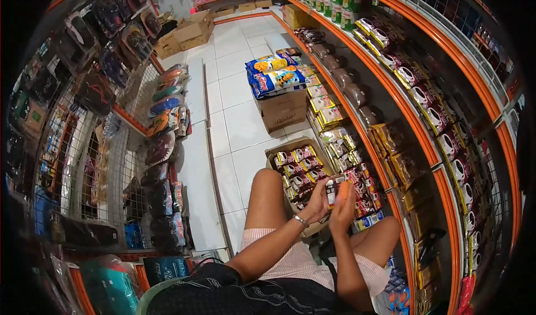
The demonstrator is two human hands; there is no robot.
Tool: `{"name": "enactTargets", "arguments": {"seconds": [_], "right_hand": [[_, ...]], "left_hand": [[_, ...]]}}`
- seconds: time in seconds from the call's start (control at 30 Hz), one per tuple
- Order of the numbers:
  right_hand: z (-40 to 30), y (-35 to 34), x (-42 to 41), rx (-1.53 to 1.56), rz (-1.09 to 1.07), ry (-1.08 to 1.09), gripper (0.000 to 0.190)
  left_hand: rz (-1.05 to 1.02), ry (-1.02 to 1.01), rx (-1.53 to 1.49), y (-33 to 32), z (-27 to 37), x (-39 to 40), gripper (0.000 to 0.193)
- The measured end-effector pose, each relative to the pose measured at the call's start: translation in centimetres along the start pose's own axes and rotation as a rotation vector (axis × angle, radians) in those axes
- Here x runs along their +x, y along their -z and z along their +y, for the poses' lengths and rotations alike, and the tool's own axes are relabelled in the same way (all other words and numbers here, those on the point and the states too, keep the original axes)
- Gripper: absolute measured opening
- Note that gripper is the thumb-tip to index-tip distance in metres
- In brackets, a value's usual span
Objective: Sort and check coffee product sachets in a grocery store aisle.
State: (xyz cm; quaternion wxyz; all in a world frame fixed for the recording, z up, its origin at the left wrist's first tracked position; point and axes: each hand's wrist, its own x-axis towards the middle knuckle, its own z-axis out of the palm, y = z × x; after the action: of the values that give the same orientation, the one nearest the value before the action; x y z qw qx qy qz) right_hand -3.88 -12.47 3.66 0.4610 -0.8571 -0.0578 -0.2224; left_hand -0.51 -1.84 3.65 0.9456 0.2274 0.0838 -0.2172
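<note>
My left hand (319, 201) grips a small dark packet (331, 192) with a white printed panel, holding it upright between thumb and fingers. Close against it, my right hand (342, 211) is closed around an orange object (344, 189); its kind is hard to make out. Both hands are above the right side of an open cardboard carton (269, 159) between my knees. Rows of dark red and yellow coffee packs (302, 164) fill the carton. Similar red packs (363, 204) lie on the bottom shelf just right of my hands.
Orange-edged shelves (418, 145) with coffee packs run along the right. Ahead stands a closed carton (284, 110) with blue snack bags (278, 80) on top. Wire racks of packaged sandals (167, 105) line the left. More cardboard boxes (188, 32) sit at the aisle's far end.
</note>
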Motion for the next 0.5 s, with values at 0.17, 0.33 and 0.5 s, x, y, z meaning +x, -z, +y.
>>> {"name": "enactTargets", "arguments": {"seconds": [0.17, 0.33, 0.5], "right_hand": [[0.0, 0.6, 1.0, -0.196, -0.061, 0.15, 0.046], [1.0, 0.5, 0.9, -0.057, -0.061, -0.106, 0.044], [-0.8, 0.4, -0.4, -0.209, -0.115, 0.112, 0.045]], "left_hand": [[0.148, -0.026, 0.24, -1.4, -2.2, -1.2, 0.055], [-0.111, 0.203, -0.064, 2.3, -2.2, 0.4, 0.078], [-0.098, 0.142, -0.093, 2.6, -2.1, 0.7, 0.066]]}}
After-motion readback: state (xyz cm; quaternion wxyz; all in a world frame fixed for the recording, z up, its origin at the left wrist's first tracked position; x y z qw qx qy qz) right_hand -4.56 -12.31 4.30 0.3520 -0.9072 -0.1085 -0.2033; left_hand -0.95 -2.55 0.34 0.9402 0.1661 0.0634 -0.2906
